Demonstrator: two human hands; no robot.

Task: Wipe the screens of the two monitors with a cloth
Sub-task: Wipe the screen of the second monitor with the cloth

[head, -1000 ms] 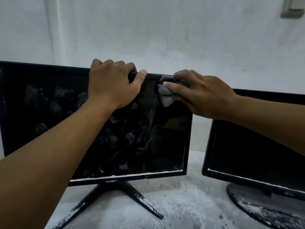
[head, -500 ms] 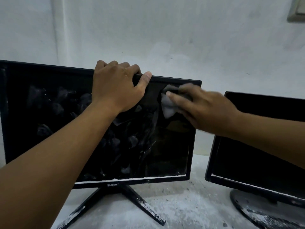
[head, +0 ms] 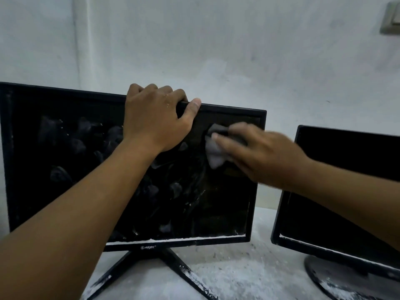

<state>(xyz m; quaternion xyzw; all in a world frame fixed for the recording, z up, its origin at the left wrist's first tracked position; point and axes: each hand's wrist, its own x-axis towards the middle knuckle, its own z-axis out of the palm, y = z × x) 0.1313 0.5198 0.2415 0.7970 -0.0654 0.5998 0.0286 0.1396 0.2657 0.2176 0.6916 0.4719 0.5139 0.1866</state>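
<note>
Head view, wide and bent at the edges. We note what is lost first: the left monitor (head: 71,161) runs off the frame's left side, and the left forearm hides much of its lower screen. The right monitor (head: 337,191) is cut at the frame's right edge, its screen partly covered by the right forearm, its round base (head: 329,278) cropped at the bottom corner. The right hand (head: 264,156) is smeared by motion, so we cannot separate its fingers cleanly.

Left hand (head: 153,120) curls over the left monitor's top bezel, fingers behind, thumb along the front, gripping the frame. Right hand presses a grey cloth (head: 214,151) flat against the upper right part of that same screen, just under the top bezel; the fingers lie over the crumpled cloth, a loose corner hanging below them.

A narrow gap separates the two monitors, with wall showing through it. Bare tabletop (head: 238,271) lies in front between the stands.

Both monitors are black, matte-framed. The left screen carries pale smudges and streaks; white dust lines its bottom bezel and speckles its X-shaped stand (head: 188,276). The tabletop is rough, grey, powdered white. A pale wall plate (head: 391,20) sits at the upper right, cropped.
</note>
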